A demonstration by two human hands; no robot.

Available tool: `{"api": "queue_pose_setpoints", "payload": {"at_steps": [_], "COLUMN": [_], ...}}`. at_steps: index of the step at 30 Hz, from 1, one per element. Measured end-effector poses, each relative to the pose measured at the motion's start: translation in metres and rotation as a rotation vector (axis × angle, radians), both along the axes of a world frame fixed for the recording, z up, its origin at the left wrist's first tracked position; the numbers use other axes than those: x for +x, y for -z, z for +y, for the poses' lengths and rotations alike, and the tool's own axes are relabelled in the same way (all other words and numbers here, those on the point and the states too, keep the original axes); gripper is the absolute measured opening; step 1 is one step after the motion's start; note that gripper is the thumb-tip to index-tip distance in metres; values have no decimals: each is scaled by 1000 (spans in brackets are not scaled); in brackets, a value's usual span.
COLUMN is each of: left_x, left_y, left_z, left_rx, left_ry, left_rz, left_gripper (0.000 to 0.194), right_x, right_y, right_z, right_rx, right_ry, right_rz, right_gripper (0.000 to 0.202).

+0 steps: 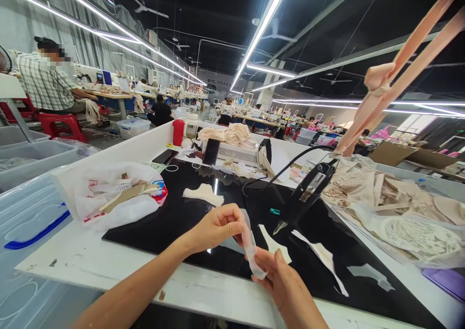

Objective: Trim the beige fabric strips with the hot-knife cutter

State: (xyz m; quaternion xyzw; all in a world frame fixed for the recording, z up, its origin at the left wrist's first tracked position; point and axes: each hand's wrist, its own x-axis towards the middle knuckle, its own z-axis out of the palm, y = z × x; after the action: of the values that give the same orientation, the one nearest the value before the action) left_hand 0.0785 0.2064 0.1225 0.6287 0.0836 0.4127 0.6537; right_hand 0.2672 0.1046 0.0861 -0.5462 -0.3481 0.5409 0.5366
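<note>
Between my two hands is a thin, translucent white strip of material (249, 237), held upright over a glossy black board (145, 227). My left hand (220, 227) pinches its upper part with thumb and fingertips. Lower down, my right hand (278, 273) has its fingers closed around the bottom end. Cream cut fabric pieces lie on the board: one (203, 194) beyond my left hand, one (274, 244) just past my right hand, and a narrow one (323, 256) farther right. A translucent cut piece (370, 274) lies at the right. Above them hangs a black corded tool (307, 191), its pointed metal tip facing down.
Peach fabric straps (378, 91) suspend the tool. A white plastic bag of scraps (123, 193) stands at left, beige fabric pieces (392, 188) at right. A teal clip (275, 211), a phone (211, 151) and a red container (178, 132) sit farther back. Co-workers sit beyond the table.
</note>
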Motion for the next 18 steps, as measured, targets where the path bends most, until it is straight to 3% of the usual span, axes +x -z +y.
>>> {"api": "queue_pose_setpoints", "payload": {"at_steps": [4, 10, 14, 18], "left_x": [-1, -2, 0, 6], "left_y": [-1, -3, -1, 5], "left_z": [0, 0, -2, 0], "left_rx": [36, 52, 36, -39], "left_ry": [15, 28, 28, -20], "left_rz": [18, 68, 111, 120], "left_gripper": [48, 49, 52, 54], "right_x": [-10, -10, 0, 13], "right_y": [1, 1, 6, 4], "right_z": [3, 10, 12, 11], "right_rx": [70, 164, 201, 249], "right_ry": [-65, -23, -10, 39], "right_rz": [60, 66, -64, -340], "right_gripper": [59, 35, 38, 42]}}
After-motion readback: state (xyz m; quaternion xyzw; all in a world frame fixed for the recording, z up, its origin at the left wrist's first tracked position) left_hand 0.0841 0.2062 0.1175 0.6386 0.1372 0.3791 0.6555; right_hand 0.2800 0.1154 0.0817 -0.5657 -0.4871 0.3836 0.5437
